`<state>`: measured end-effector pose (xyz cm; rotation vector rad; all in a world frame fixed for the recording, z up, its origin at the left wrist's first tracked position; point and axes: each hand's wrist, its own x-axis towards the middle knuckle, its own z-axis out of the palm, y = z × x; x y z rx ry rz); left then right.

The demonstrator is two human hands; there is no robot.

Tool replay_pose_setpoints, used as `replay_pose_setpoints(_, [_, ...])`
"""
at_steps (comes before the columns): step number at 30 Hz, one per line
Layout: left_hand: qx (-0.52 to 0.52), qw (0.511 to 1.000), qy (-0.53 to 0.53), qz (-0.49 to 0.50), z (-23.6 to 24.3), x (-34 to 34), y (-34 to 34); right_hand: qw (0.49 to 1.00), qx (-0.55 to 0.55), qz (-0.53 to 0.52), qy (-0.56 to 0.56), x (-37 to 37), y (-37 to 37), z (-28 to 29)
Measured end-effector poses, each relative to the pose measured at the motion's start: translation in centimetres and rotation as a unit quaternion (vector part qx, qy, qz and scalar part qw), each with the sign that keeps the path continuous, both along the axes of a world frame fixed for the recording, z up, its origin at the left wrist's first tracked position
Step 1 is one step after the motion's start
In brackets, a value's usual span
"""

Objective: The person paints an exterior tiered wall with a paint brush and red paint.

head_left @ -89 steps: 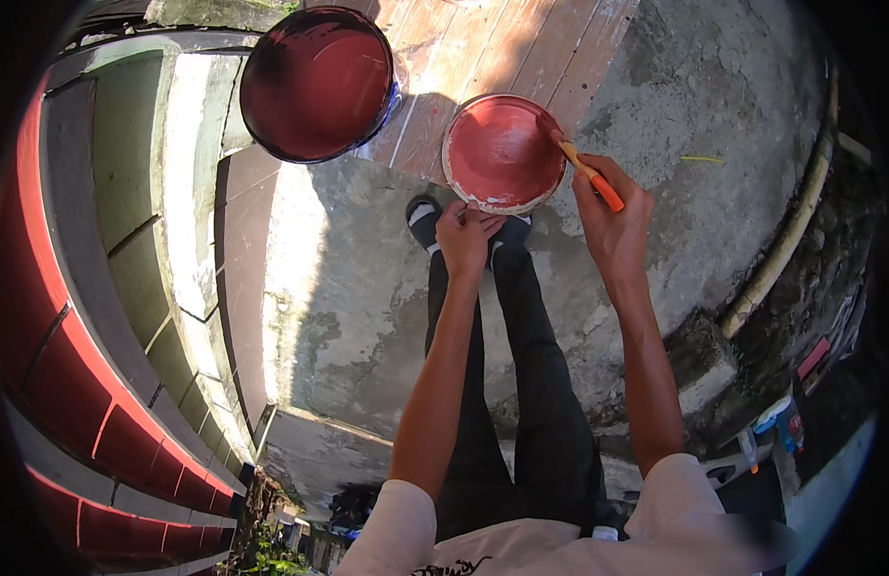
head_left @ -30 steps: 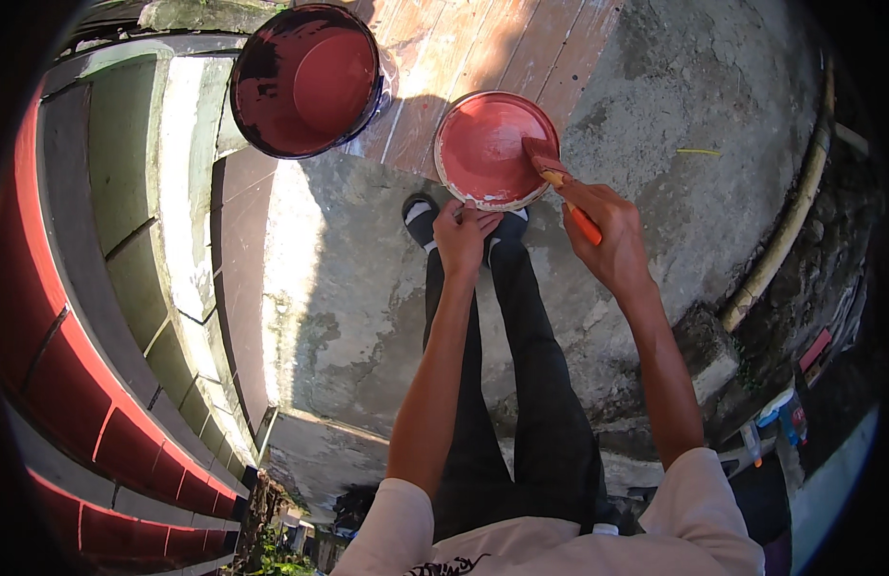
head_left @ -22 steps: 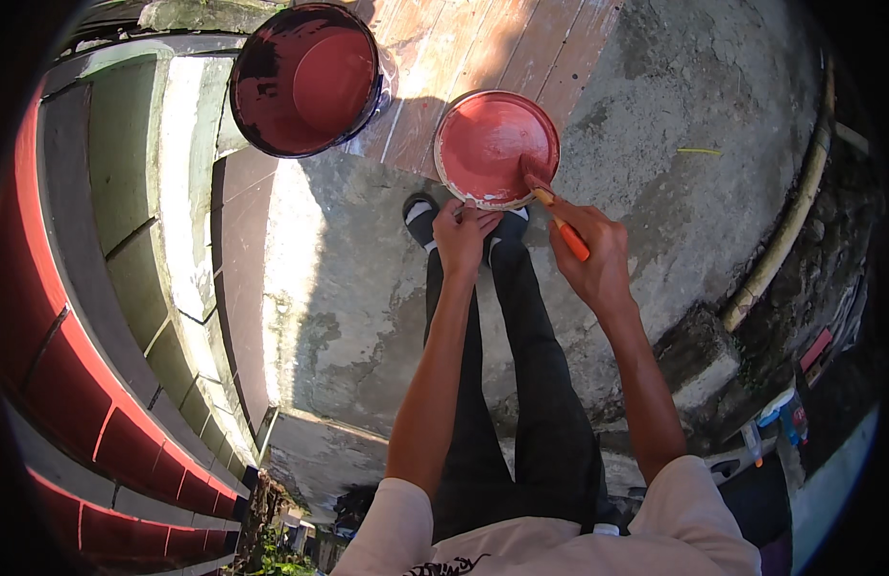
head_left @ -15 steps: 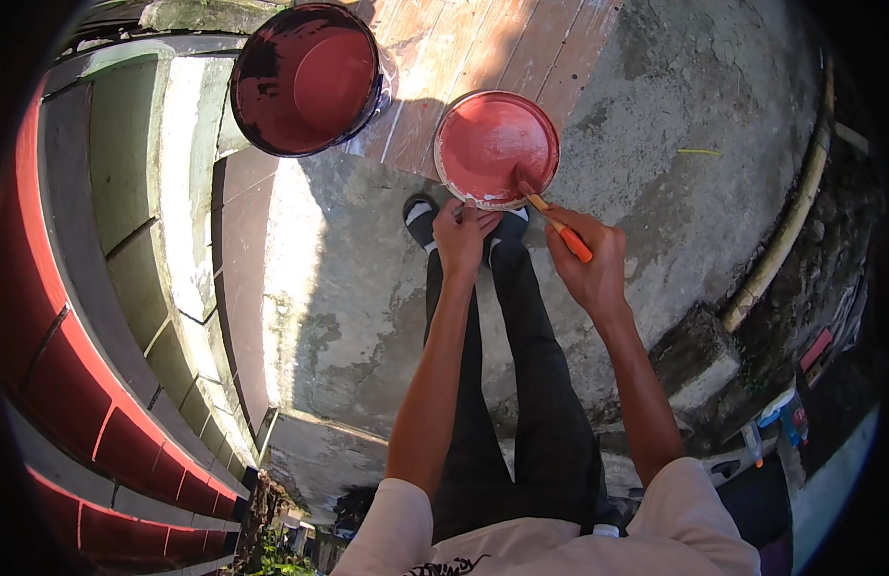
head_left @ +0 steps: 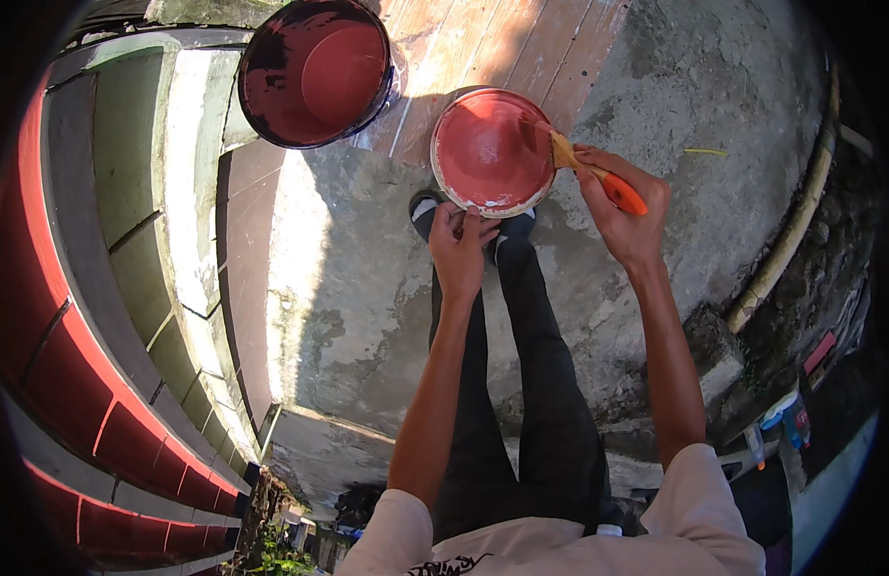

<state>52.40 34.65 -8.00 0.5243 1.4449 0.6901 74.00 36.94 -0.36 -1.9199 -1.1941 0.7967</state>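
Head view, looking down past a person's own two forearms: a round container (head_left: 483, 203) with a whitish rim and red paint inside is in front of the body, at upper centre, its near edge just above the feet in the picture. The left hand (head_left: 459, 250) is at that near edge, fingers partly curled and touching the rim; whether it truly grips the rim cannot be told. The right hand (head_left: 633, 209) is closed around the orange handle of a paintbrush (head_left: 564, 152), which slants up and left. Its reddened bristles overlap the right part of the container's inside, blending with the paint there. To the upper left, well within reach but apart from both hands, stands a larger dark-rimmed bucket (head_left: 268, 101), its inside streaked red and black with a red round bottom or pool. Worn wooden boards (head_left: 536, 58), partly sunlit, extend behind the container, beside the bucket; the rest of the ground is rough, patchy grey concrete (head_left: 608, 307). Dark trousers (head_left: 550, 384) lead to feet in dark open footwear (head_left: 424, 211). A thin yellow strip (head_left: 706, 152) lies on the concrete at right, near a long curved pole (head_left: 788, 230). Along the left, red, grey and pale green stepped surfaces (head_left: 56, 374) bend with the lens.
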Motion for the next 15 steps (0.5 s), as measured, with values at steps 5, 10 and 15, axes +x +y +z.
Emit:
replay_pose_setpoints(5, [0.032, 0.999, 0.025, -0.002, 0.9, 0.1, 0.3, 0.992, 0.005, 0.123, -0.026, 1.5, 3.4, 0.3])
replay_pose_setpoints(10, [0.076, 0.995, 0.062, -0.034, 1.9, 0.4, 0.7, 0.978, 0.055, 0.191, -0.068, 2.4, 4.6, -0.7])
replay_pose_setpoints(15, [0.09, 0.992, 0.075, -0.041, 2.5, 0.4, 0.8, 0.974, 0.039, 0.211, -0.069, 2.9, 4.8, -1.1])
